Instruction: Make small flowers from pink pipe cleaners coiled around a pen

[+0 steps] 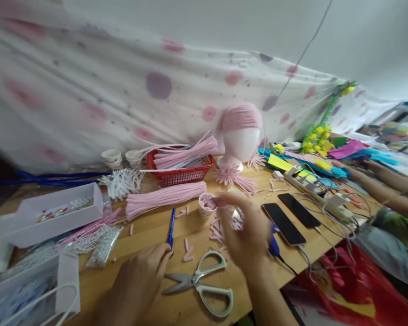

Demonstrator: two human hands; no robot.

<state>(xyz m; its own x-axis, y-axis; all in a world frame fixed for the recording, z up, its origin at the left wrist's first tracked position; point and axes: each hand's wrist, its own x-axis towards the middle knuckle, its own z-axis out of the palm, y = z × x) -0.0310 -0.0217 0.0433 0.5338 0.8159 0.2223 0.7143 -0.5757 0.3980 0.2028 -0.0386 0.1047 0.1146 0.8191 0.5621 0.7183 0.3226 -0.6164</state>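
My left hand (141, 274) is closed low over the table, its fingertips at the lower end of a blue pen (172, 228). What the fingers hold, if anything, I cannot make out. Blurred by motion, my right hand (246, 228) is beside a paper cup (207, 209) with pink pieces in it; its finger state is unclear. A second cup (236, 192) is partly hidden behind that hand. Between my hands lie scissors (193, 280) with their blades apart. Short pink fuzzy pieces (187, 251) are scattered around, and a bundle of pink pipe cleaners (166, 198) lies further back.
A red basket (183, 176) of pipe cleaners and a white mannequin head (241, 142) stand at the back. White boxes (56, 224) and bead bags (104, 244) are at left. Phones (283, 224), a blue glue gun (274, 244), power strips and a co-worker's arms (377, 190) are at right.
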